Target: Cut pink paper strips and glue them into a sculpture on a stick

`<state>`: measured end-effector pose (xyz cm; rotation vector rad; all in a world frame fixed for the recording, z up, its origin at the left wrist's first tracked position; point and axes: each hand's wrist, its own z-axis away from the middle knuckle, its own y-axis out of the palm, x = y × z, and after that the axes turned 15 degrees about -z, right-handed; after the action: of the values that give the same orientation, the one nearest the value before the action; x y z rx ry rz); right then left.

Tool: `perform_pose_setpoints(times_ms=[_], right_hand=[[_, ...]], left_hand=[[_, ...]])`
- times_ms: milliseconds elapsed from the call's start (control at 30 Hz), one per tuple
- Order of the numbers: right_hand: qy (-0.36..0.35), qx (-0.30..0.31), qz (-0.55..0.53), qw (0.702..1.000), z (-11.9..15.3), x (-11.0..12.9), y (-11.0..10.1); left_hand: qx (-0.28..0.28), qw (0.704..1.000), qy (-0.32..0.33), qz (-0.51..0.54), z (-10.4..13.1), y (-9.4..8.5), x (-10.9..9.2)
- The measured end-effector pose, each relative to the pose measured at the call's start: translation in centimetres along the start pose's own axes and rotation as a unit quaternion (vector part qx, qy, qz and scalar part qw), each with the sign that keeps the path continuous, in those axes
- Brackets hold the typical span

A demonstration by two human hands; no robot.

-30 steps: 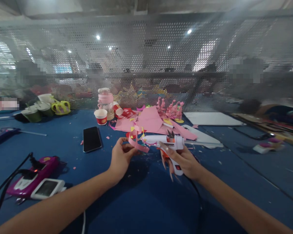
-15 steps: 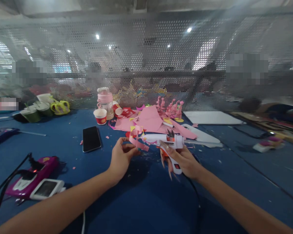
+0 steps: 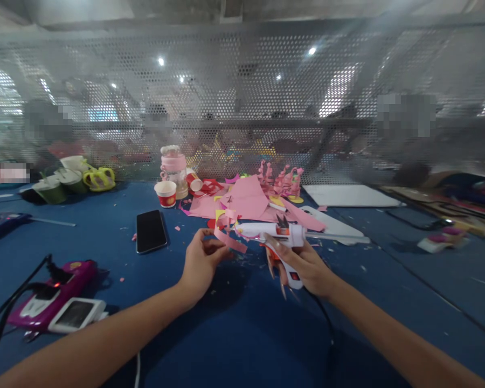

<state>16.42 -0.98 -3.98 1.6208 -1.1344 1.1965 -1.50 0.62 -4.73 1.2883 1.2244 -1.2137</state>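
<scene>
My left hand (image 3: 199, 262) pinches a pink paper strip craft (image 3: 227, 233) with small yellow bits on it, held above the blue table (image 3: 234, 334). My right hand (image 3: 303, 265) grips a white glue gun (image 3: 275, 235) by its handle, nozzle pointing left at the pink strips. The gun's black cord runs down toward me along my right arm.
A black phone (image 3: 151, 230) lies left of my hands. Pink paper sheets (image 3: 248, 201), pink figures (image 3: 283, 180), a red-and-white cup (image 3: 166, 193) and a pink-lidded jar (image 3: 174, 168) sit behind. A purple device (image 3: 50, 293) with cables lies near left. A perforated metal screen closes off the back.
Almost nothing differs. Both hands hold the same pose, with only a slight shift of the paper strips and the camera.
</scene>
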Motion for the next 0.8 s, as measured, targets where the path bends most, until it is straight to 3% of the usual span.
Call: perform_pose_setpoints(times_ms=[367,800], right_hand=[[-0.014,-0.016,-0.003,1.000,0.00,0.01,-0.04],[-0.004,0.012,0.012,1.000,0.02,0.20,-0.51]], left_hand=[[0.001,1.000,0.005,-0.006,-0.09,-0.05,0.01],[-0.007,1.000,0.009,0.010,-0.16,-0.05,0.22]])
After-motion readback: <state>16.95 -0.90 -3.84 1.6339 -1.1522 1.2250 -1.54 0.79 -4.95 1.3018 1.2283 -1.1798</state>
